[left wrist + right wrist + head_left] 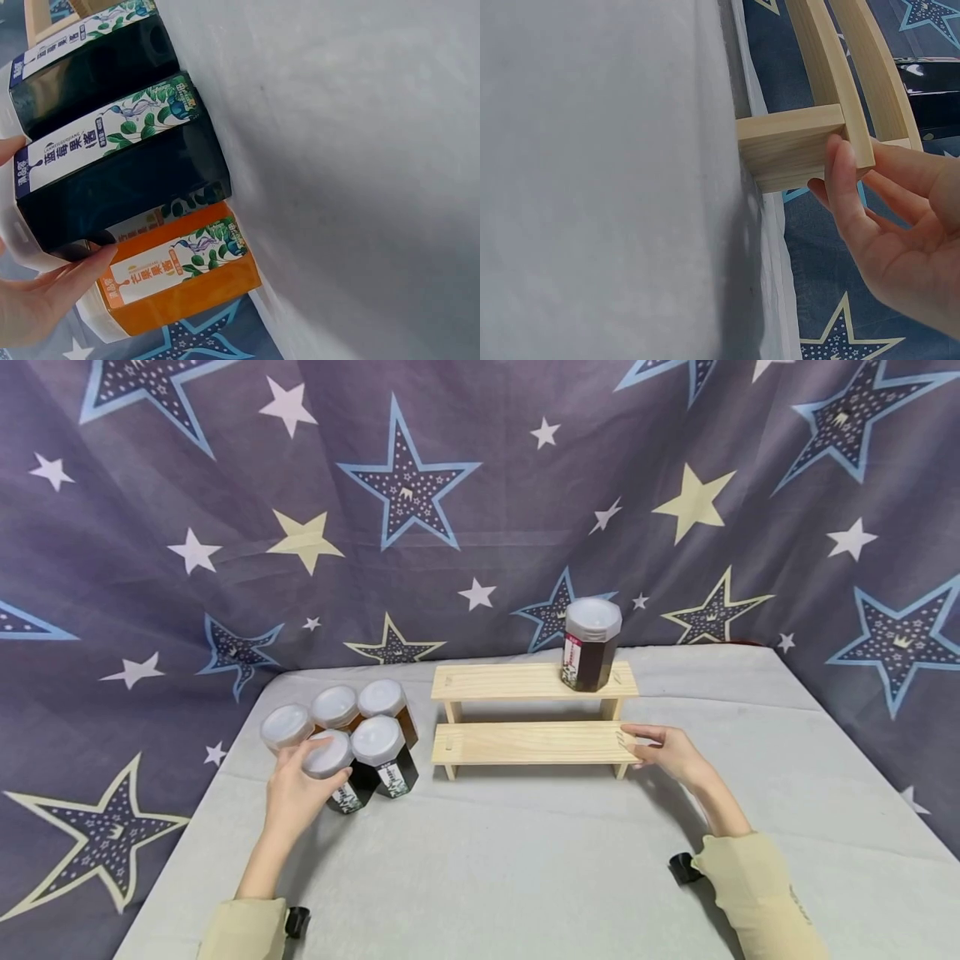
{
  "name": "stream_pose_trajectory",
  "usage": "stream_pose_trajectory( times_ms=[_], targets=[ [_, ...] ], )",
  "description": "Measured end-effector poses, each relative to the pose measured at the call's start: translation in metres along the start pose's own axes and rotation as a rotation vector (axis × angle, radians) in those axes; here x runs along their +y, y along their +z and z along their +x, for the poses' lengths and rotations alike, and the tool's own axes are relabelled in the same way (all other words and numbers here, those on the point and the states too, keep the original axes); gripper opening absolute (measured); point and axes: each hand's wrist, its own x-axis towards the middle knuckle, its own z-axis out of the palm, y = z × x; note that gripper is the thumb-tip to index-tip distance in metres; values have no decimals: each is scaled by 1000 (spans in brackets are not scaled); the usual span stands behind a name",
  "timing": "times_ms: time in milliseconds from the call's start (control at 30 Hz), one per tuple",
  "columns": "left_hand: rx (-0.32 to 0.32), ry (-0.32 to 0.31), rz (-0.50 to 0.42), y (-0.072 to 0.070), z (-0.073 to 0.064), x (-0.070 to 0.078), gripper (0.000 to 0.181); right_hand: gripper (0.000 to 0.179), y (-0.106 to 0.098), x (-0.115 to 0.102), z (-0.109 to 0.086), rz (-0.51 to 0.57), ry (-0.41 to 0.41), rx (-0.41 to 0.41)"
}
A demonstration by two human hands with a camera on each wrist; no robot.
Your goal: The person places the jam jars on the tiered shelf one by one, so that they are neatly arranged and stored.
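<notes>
Sleeves [757,889]: pale yellow, cut off by the bottom edge of the head view, with a black wrist piece [682,868] beside each cuff.
Left hand [296,789]: fingers bent round the lid of the held jar [120,172], opened only as wide as that lid.
Held jar: dark, between thumb and fingers, at the front of the group of five; hard to tell whether its base touches the bench [487,860].
Front neighbour [386,752]: second dark jar, just beside the thumb.
Left neighbour [180,274]: orange jar on the fingers' side; the head view shows mostly its lid, while the left wrist view shows its orange body and printed label.
Right hand [675,756]: thumb and fingers nearly closed, pinching the end of the rack's lower step; the right wrist view shows the thumb at its end.
Rack [525,743]: pale wood, two steps, right of the jars; only a corner enters the left wrist view.
Back pair [382,697]: white-lidded jars, bodies partly hidden by those in front.
Upper-step jar [588,647]: dark, near the rack's right end; cut off in the right wrist view.
Curtain [450,577]: purple-grey with stars, behind everything.
</notes>
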Motion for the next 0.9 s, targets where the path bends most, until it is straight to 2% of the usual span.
stream_pose_trajectory(
  times_ms=[267, 533, 633, 833, 900],
  targets=[
    [37, -30, 9, -1, -1, 2, 48, 41, 2, -5, -2, -8, -7, -5],
    [93, -45, -3, -11, 0, 13, 48, 42, 1, -2, -1, 11, -5, -4],
    [131, -32, -7, -14, 0, 15, 47, 47, -1, 4, 1, 15, -16, -11],
    [215, 24, -7, -18, 2, 20, 46, 67, -3, 17, 6, 32, -6, -15],
    [235, 29, -3, -20, 3, 22, 46, 66, -3, 17, 7, 22, -7, -12]
  ],
)
